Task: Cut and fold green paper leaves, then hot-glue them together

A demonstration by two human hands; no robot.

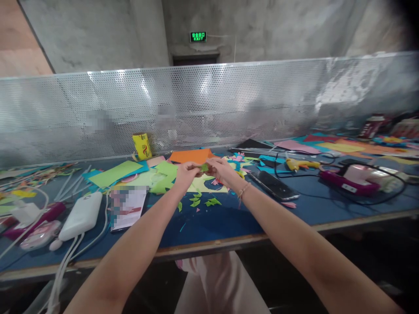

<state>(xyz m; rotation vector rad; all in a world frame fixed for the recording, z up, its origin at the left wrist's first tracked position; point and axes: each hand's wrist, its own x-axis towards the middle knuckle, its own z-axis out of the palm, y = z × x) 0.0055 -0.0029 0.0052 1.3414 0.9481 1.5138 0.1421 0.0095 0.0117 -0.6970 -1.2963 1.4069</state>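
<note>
My left hand [187,173] and my right hand [222,171] meet over the middle of the table, fingertips pinched on a small green paper piece [204,167]. Its exact shape is too small to make out. Below them, several cut green paper leaves [212,202] lie scattered on the blue tabletop [209,226]. Just behind my hands is an orange paper sheet [191,155]. Light green paper [166,170] lies beside my left hand. A pale yellow sheet [216,186] with cut-outs is partly hidden under my right hand.
Left stand a white power bank [81,215] with cables and a lit phone [129,207]. To the right are a dark phone [274,185], a yellow glue gun [301,164] and a purple power strip [348,182]. A perforated metal panel [209,104] closes off the back.
</note>
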